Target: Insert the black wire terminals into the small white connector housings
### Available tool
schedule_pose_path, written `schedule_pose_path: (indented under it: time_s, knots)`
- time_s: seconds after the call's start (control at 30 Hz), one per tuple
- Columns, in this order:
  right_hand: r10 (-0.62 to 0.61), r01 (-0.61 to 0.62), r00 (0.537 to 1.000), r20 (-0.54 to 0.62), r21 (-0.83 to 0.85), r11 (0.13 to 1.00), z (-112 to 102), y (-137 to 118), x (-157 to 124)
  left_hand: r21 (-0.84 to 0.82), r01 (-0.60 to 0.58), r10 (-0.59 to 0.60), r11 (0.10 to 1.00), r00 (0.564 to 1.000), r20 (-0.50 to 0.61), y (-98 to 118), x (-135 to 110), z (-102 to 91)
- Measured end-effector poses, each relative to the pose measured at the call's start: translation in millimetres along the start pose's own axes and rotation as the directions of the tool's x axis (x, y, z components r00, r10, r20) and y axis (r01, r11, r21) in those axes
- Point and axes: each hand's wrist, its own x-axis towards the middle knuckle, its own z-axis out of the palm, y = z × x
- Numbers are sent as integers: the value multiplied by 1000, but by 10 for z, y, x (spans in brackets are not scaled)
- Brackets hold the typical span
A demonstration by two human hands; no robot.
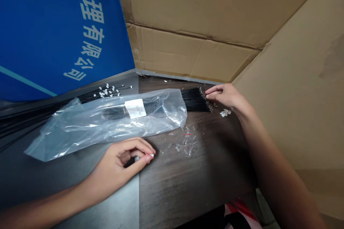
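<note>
The person's right hand (225,96) hovers with its fingers loosely extended and not closed on anything, fingertips right at the tips of a bundle of black wires (196,100). The bundle pokes out of a clear plastic bag (107,125) bearing a white label (135,108). The left hand (126,161) is curled, thumb and fingers pinched together on a small white piece (137,158) (too small to make out from here), well apart from the bundle. Loose white connectors (225,112) lie just beside the right hand, and small clear tubes (185,143) are scattered across the dark wood table (188,186).
</note>
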Motion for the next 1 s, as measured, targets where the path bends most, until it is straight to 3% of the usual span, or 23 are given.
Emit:
schedule_pose_path:
  time_s: [0.43,0.8,1.0]
  knots:
    - [17,-47,994,108,290,956,-49,86,68,57,22,-23,998,1000,19,6,4,-11]
    - [47,4,995,-85,526,850,-115,215,183,32,35,-36,999,999,32,-58,-29,-11]
    - [113,62,962,-247,605,794,-163,276,243,61,53,-55,997,998,27,2,-15,-4]
